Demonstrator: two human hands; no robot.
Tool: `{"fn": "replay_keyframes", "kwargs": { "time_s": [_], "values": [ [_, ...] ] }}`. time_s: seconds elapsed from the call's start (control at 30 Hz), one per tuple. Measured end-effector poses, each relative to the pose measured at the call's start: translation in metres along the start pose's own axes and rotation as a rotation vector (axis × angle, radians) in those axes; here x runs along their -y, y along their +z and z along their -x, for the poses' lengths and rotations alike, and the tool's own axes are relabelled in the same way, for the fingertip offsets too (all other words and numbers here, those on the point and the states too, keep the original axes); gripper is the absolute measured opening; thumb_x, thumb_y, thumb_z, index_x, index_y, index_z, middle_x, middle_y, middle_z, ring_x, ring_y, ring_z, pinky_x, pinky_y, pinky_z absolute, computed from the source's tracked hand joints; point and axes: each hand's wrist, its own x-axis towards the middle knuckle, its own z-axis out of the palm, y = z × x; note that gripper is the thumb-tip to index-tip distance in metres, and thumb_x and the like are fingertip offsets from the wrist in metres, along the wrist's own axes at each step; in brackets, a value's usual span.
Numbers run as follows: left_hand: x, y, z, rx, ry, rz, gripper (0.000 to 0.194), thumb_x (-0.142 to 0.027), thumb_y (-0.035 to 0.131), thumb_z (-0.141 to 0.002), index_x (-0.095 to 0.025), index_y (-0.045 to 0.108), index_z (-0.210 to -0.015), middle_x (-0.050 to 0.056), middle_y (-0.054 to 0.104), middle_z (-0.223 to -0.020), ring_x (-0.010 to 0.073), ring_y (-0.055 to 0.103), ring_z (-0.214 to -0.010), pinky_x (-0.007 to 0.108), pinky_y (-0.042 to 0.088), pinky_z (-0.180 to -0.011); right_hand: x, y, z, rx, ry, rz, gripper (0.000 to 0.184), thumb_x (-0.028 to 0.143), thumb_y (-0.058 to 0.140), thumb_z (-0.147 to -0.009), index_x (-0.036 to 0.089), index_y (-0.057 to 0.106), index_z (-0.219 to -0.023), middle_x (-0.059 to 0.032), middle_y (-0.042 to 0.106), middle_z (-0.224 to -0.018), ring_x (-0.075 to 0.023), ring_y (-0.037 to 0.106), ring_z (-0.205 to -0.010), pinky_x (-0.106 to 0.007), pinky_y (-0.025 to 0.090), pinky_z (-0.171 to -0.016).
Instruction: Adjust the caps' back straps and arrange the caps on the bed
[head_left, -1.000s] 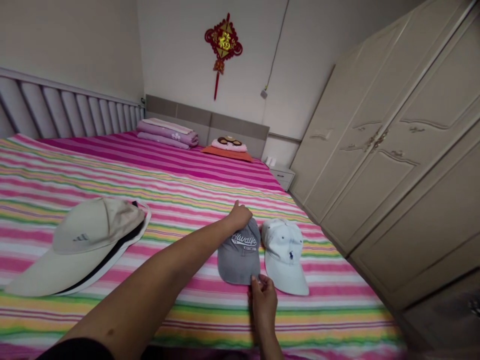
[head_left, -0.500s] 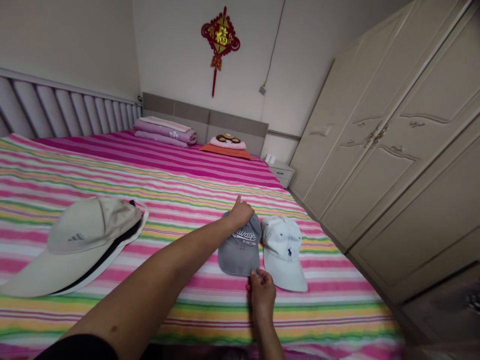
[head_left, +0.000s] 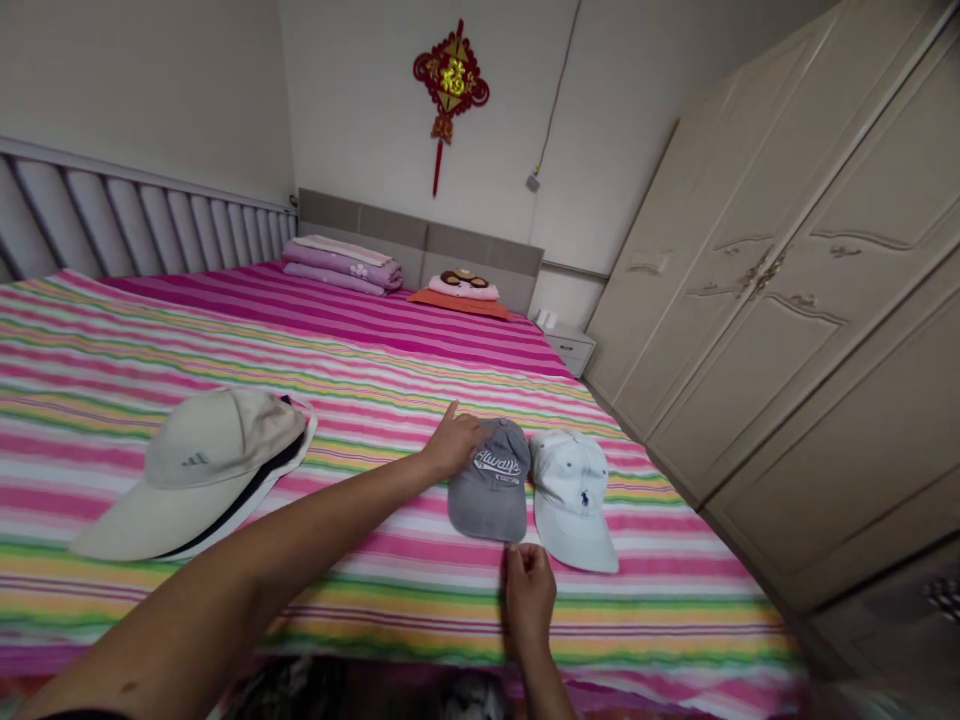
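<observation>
A grey baseball cap (head_left: 489, 500) with white lettering lies on the striped bed sheet, its brim toward me. My left hand (head_left: 452, 444) is at the left side of its crown, fingers stretched out and one pointing up. Just below the front edge of the brim, my right hand (head_left: 531, 592) has its fingers curled together; the fingertips come to the edge without visibly gripping it. Close on the right of the grey cap lies a pale blue cap (head_left: 576, 505) with a small dark emblem. A beige long-brimmed cap (head_left: 199, 460) rests farther left, beyond my left forearm.
The striped sheet (head_left: 360, 610) covers the near part of the bed. Toward the headboard (head_left: 480, 248) are a folded purple quilt (head_left: 341, 265) and a pink folded item (head_left: 463, 288) on an orange piece. A bed rail (head_left: 150, 215) runs along the left, and a wardrobe (head_left: 750, 300) stands right.
My left hand has slid left from the top of the grey cap to its side, uncovering the lettering. My right hand's fingertips have drawn back from the brim to its edge.
</observation>
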Motion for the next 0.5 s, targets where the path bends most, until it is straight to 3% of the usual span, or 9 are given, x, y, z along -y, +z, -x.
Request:
{"fn": "replay_keyframes", "kwargs": {
  "time_s": [0.1, 0.3, 0.4, 0.5],
  "values": [
    [0.019, -0.008, 0.066, -0.006, -0.019, 0.082, 0.026, -0.020, 0.043, -0.081, -0.022, 0.060, -0.101, 0.007, 0.064, -0.096, 0.0217, 0.051, -0.102, 0.049, 0.009, -0.103, 0.001, -0.002, 0.019, 0.074, -0.152, 0.138, 0.014, 0.032, 0.049, -0.073, 0.021, 0.050, -0.065, -0.0021, 0.056, -0.064, -0.0192, 0.051, -0.062, -0.031, 0.040, -0.062],
    [0.068, -0.024, 0.210, -0.038, -0.313, -0.009, 0.027, -0.022, 0.041, -0.080, -0.020, 0.062, -0.097, 0.007, 0.066, -0.099, 0.0245, 0.052, -0.105, 0.049, 0.019, -0.101, -0.020, 0.002, 0.054, 0.209, -0.403, 0.325, 0.023, 0.029, 0.047, -0.073, 0.015, 0.060, -0.085, -0.0182, 0.059, -0.102, -0.0309, 0.051, -0.100, -0.044, 0.034, -0.089],
    [0.086, -0.045, 0.260, -0.079, -0.462, -0.031, 0.029, -0.024, 0.042, -0.078, -0.019, 0.063, -0.097, 0.008, 0.065, -0.100, 0.0239, 0.053, -0.104, 0.044, 0.027, -0.098, -0.042, 0.002, 0.058, 0.204, -0.637, 0.599, 0.037, 0.026, 0.035, -0.080, 0.006, 0.058, -0.102, -0.0233, 0.055, -0.114, -0.0315, 0.051, -0.104, -0.044, 0.037, -0.089],
    [0.096, -0.071, 0.290, -0.151, -0.653, 0.051, 0.029, -0.024, 0.044, -0.074, -0.017, 0.064, -0.095, 0.009, 0.065, -0.100, 0.0228, 0.053, -0.102, 0.038, 0.032, -0.096, -0.063, 0.001, 0.055, 0.194, -0.826, 0.749, 0.042, 0.022, 0.030, -0.081, 0.003, 0.057, -0.107, -0.0236, 0.054, -0.117, -0.0308, 0.052, -0.106, -0.042, 0.040, -0.089]
  ]
}}
